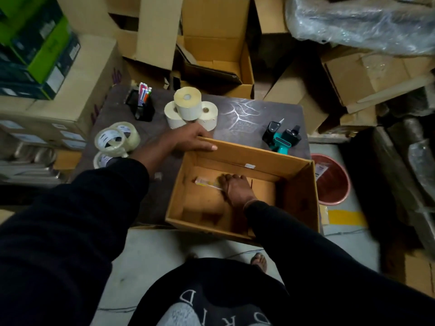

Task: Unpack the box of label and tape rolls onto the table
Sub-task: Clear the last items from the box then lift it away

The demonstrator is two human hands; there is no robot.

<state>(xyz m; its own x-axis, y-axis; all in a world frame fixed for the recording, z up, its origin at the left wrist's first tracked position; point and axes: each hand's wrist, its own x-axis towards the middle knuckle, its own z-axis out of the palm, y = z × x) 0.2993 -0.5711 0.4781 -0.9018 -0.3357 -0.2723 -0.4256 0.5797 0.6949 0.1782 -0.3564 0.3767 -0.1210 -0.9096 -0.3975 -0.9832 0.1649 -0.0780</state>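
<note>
Left grip (190,140) pinches the far wall of the cardboard box (303,184); right grip (235,188) clasps a packet (206,181) inside.

On the dark table (235,114): three cream paper label rolls (188,109) at twelve o'clock, three clear packing-tape rolls (115,140) at nine, one black mesh pen holder (141,109) at eleven, one teal-and-black tape dispenser (284,140) at two, one open brown cardboard box (299,196) at five, holding one yellowish packet (204,181).
</note>
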